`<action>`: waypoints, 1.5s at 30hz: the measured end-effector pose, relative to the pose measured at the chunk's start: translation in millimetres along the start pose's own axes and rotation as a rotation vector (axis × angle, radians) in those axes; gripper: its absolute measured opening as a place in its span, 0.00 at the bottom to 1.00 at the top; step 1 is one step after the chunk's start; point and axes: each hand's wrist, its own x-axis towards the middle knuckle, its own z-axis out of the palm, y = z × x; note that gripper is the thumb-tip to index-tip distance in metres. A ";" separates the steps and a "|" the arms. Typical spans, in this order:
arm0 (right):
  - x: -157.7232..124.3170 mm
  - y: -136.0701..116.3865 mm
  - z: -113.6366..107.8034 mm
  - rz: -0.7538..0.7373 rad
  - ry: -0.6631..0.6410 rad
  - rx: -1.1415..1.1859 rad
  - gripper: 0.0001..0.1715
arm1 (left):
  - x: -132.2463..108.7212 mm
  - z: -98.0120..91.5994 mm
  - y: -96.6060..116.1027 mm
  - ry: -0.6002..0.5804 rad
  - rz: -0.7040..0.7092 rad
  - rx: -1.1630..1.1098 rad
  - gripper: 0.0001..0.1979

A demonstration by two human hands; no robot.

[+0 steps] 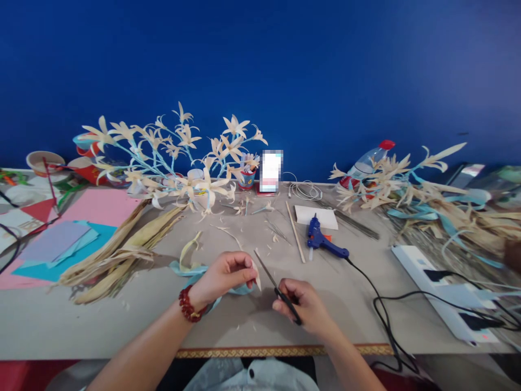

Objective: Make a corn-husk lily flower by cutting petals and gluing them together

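Between the fingertips of my left hand (234, 271) is a small pale petal-shaped piece of corn husk (256, 276), pointed at its lower end. My right hand (303, 304) grips the black handles of a pair of scissors (266, 269). Their blades point up and left, close to the husk piece; whether they touch it I cannot tell. Under and behind my left hand lies a light blue ribbon-like strip (242, 289), partly hidden by the hand. A curled greenish husk strip (189, 252) rests just beyond it.
Dried husk bundles (122, 255) and coloured paper sheets (93, 209) lie left. Husk flowers on blue stems (163, 155) stand behind. A blue glue gun (323, 239), its black cord, a white power strip (431, 293), a wooden stick (296, 232) and more husk flowers (374, 184) are right.
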 end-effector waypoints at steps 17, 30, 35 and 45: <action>40.5 -54.2 13.6 -0.113 0.174 0.131 0.17 | -0.2 5.2 -3.4 -0.007 0.172 0.548 0.07; 29.4 -48.0 21.2 -0.096 0.270 0.477 0.17 | -1.2 4.7 -6.3 0.121 0.107 -0.116 0.11; 31.6 -46.4 32.5 -0.105 0.350 0.563 0.19 | -0.9 7.7 -9.6 0.118 0.166 -0.061 0.10; 13.3 -36.4 28.0 -0.010 0.013 0.351 0.29 | -1.9 5.3 -2.2 0.216 0.266 -0.036 0.09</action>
